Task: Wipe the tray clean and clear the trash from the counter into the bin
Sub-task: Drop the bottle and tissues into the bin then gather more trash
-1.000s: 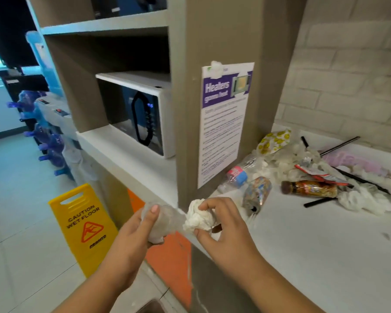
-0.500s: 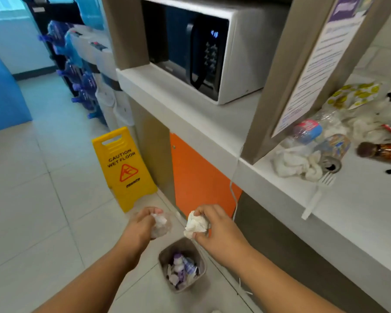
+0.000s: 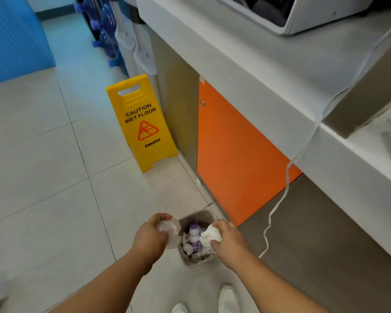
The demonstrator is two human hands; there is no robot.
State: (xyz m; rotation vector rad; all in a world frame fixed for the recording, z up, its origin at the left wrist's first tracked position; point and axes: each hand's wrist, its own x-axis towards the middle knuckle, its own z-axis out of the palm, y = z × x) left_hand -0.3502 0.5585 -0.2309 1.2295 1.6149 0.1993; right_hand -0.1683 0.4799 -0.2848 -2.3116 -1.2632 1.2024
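2 white shoes [image 3: 227,298] at the bottom edge, toes pointing away, on the tiled floor [image 3: 43,199]. Both forearms reach forward and down.

Left hand [image 3: 152,237] – grip clenched round a whitish wad [image 3: 172,230], crumpled; plastic or paper, cannot tell. The hand sits over the left rim of the bin [image 3: 203,214].

Right hand [image 3: 227,241] – grip grasping a white tissue [image 3: 210,234], balled up, pinched between thumb and fingers over the right half of the bin.

The bin is small and grey-brown, standing upright on the floor with its mouth facing up, just beside the counter base. In frame its long axis runs near to far. Inside it is crumpled paper and 1 purple-and-white bottle [image 3: 194,239]. The bottle lies along that same axis, cap end towards the far rim.

A white cable [image 3: 278,204] hangs off the counter [image 3: 235,71] edge to the right of the bin and loops down near the floor.

Past the bin is an orange cabinet door [image 3: 233,150] under the counter. Left of it stands a yellow "CAUTION WET FLOOR" sign [image 3: 142,123], upright on the floor.

On the counter at top right, the corner of a white microwave [image 3: 303,16]. Far left back there are blue water jugs [image 3: 104,30] and a blue panel [image 3: 14,37].
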